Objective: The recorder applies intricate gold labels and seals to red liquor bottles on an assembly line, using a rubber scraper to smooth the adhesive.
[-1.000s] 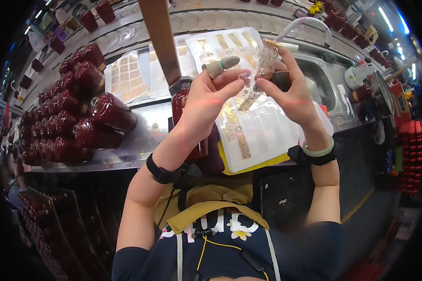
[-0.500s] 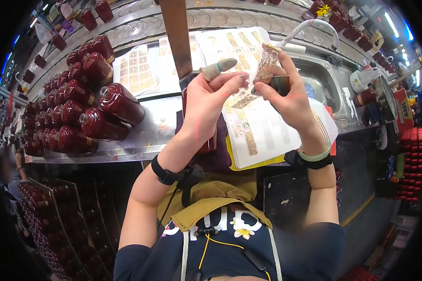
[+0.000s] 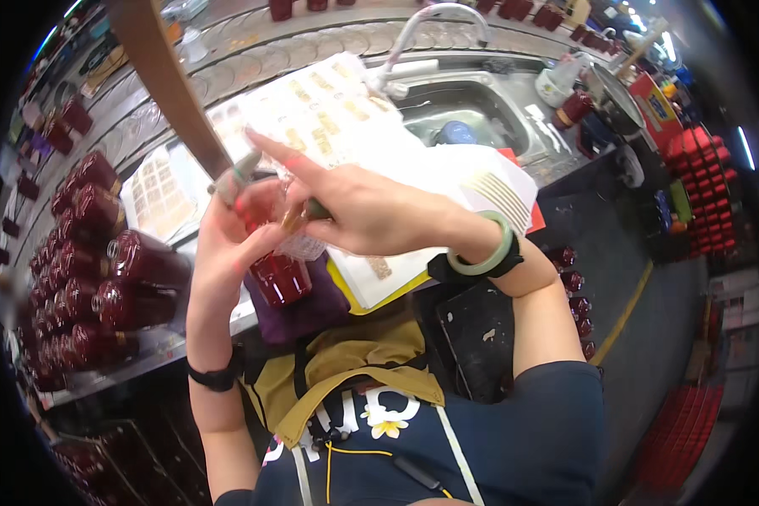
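My left hand is at the far end of a dark red glass bottle, which lies on a purple cloth. Finger cots cover its fingertips, one of them grey-green. Its thumb and fingers bend toward each other, blurred; what they grip is hidden. Over the bottle, my right hand reaches across to the left with its index finger stretched out. Its other fingers close on a gold-patterned decal and a dark block. Crinkled clear film hangs below, against the bottle.
Sheets of gold decals lie beyond my hands, with a brown post rising at their left. Rows of dark red bottles stand at left. A sink with a white tap is at far right.
My hands have moved left and nearer to me, over the bottle, which now shows more. My right hand has turned across toward the left one. The view has swung right.
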The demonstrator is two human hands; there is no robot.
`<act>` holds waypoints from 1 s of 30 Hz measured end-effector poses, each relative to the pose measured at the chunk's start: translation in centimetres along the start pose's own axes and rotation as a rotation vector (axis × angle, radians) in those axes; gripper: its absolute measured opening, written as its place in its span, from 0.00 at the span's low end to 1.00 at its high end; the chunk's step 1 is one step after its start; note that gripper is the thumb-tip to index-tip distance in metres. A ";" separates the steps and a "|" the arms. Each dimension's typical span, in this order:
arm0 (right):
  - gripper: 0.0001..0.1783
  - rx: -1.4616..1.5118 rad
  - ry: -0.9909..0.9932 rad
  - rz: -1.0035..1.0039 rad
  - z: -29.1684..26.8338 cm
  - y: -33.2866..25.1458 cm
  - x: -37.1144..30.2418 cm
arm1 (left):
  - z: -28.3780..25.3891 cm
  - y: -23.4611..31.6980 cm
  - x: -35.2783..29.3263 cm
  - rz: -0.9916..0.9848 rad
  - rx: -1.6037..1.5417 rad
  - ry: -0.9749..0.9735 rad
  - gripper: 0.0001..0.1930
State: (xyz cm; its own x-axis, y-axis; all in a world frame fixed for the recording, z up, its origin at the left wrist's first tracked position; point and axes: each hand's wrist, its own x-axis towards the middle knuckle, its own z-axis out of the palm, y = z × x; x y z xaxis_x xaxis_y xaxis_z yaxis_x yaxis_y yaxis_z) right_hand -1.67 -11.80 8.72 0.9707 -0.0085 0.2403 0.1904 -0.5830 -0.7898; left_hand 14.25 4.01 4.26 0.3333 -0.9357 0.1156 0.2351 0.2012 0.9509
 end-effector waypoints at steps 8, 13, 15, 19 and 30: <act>0.58 -0.061 -0.124 -0.024 0.3 -2.3 0.0 | -0.2 0.0 -1.1 -0.199 -0.218 -0.021 0.35; 0.57 -0.099 -0.133 0.013 0.5 -2.5 -0.5 | -1.5 -1.1 -1.9 -0.162 -0.179 0.047 0.33; 0.53 -0.013 -0.107 0.031 1.3 -1.4 -0.6 | -2.2 -1.6 -2.7 0.004 -0.101 0.056 0.30; 0.40 0.012 -0.115 0.169 2.0 0.9 -1.2 | -1.6 -0.2 -4.6 -0.030 0.131 0.150 0.25; 0.06 0.129 -0.019 0.179 5.1 4.9 -4.9 | -2.4 -2.8 -8.9 -0.139 0.176 0.224 0.09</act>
State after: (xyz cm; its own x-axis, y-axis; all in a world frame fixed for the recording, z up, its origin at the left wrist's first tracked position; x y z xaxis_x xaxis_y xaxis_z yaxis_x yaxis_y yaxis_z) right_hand -4.71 -10.49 0.84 0.9930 -0.0871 0.0801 0.0305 -0.4651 -0.8847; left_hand 12.79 12.44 -0.13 0.5064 -0.8597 -0.0663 0.1377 0.0047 0.9905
